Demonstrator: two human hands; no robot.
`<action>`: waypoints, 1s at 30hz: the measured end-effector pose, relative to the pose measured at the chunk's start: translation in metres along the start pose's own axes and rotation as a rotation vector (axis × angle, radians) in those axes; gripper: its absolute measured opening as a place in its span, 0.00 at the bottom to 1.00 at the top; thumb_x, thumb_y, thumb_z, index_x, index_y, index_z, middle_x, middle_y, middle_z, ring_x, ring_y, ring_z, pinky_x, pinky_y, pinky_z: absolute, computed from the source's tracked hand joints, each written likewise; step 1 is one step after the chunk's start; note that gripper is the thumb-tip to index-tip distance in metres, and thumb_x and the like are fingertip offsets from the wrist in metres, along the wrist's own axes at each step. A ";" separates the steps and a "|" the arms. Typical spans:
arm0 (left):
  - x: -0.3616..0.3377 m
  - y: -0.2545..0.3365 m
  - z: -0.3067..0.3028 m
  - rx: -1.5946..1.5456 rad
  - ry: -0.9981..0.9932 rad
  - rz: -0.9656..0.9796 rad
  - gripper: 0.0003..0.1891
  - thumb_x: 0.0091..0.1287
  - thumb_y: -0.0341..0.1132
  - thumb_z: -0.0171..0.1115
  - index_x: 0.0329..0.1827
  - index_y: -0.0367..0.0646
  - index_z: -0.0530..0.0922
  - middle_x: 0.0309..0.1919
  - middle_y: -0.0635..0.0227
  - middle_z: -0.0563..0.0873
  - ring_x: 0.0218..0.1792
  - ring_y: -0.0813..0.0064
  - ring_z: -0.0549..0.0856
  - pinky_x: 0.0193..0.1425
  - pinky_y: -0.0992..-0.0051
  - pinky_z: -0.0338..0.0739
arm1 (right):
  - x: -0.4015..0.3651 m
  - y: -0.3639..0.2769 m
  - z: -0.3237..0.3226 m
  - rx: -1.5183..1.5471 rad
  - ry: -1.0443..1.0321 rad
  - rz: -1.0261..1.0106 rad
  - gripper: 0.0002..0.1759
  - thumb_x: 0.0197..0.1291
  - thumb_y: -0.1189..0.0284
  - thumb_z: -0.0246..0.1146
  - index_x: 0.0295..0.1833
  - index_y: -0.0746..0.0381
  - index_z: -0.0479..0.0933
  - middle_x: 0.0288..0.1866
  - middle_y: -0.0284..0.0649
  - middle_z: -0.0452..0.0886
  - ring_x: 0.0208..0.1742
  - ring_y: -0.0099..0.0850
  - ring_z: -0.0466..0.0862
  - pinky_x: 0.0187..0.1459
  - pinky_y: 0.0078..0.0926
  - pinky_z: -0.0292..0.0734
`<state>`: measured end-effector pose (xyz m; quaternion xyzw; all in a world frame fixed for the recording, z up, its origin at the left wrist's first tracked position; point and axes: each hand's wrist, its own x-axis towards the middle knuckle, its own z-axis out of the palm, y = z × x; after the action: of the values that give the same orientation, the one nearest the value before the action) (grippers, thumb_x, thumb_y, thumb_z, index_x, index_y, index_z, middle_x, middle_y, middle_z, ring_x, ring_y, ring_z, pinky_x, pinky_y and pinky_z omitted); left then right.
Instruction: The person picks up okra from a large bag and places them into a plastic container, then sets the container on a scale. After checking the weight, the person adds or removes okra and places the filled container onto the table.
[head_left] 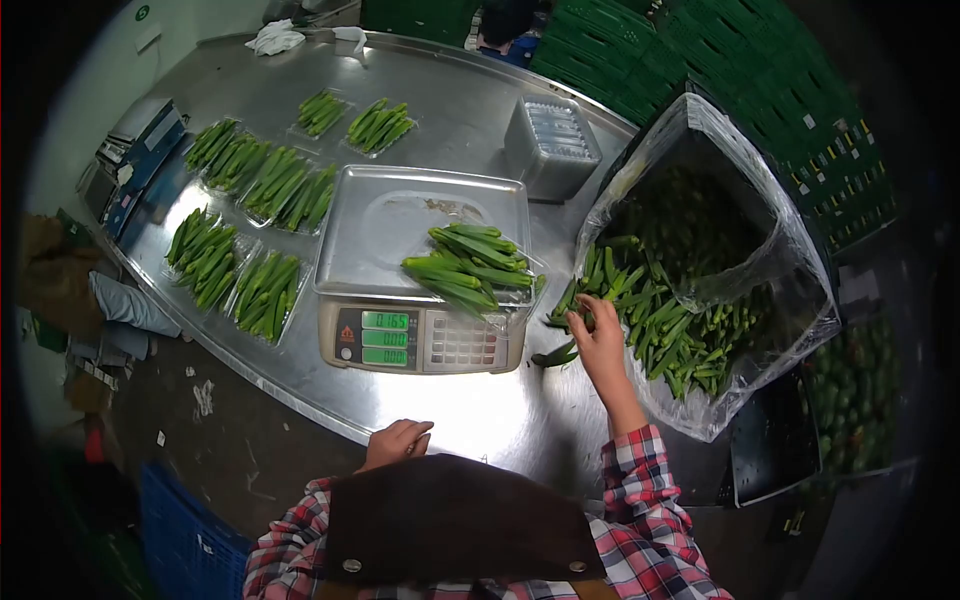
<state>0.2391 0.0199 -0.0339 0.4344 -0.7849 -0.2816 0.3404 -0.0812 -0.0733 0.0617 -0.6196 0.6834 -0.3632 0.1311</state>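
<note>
One tray of okra (470, 265) sits on the scale (425, 335), whose top green display (385, 320) reads 0165. I can't read the two rows beneath it or the red logo. I judge this the topping-up step of weighing. The right hand (597, 335) is at the mouth of the plastic bag (790, 260), fingers over the loose okra pods (680, 330), though I cannot tell if it grips one. The left hand (398, 440) lies slack and empty at the surface (470, 110) edge. The next move calls for carrying a pod or two to the tray while watching the reading.
</note>
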 end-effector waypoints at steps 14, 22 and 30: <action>0.000 -0.004 -0.012 -0.152 -0.154 -0.070 0.10 0.58 0.33 0.63 0.42 0.41 0.79 0.31 0.62 0.82 0.32 0.68 0.83 0.34 0.75 0.78 | -0.017 -0.022 0.039 0.702 -0.215 0.604 0.24 0.63 0.54 0.54 0.44 0.68 0.68 0.28 0.42 0.77 0.15 0.22 0.73 0.14 0.18 0.69; 0.009 -0.003 -0.018 -0.371 -0.055 -0.293 0.09 0.62 0.28 0.57 0.44 0.37 0.78 0.30 0.64 0.81 0.31 0.76 0.82 0.36 0.79 0.76 | -0.018 -0.030 0.069 0.933 -0.294 0.681 0.15 0.62 0.71 0.53 0.48 0.72 0.67 0.33 0.48 0.78 0.25 0.32 0.81 0.25 0.25 0.80; 0.080 0.000 -0.072 -1.229 0.163 -0.648 0.23 0.72 0.45 0.42 0.61 0.36 0.63 0.49 0.59 0.75 0.44 0.69 0.80 0.43 0.71 0.80 | -0.044 -0.040 0.042 0.972 -0.446 0.581 0.17 0.63 0.76 0.51 0.55 0.75 0.65 0.34 0.47 0.78 0.28 0.33 0.82 0.32 0.26 0.82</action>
<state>0.2638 -0.0603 0.0329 0.3953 -0.2862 -0.7284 0.4810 -0.0164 -0.0447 0.0465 -0.3380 0.5363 -0.4444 0.6329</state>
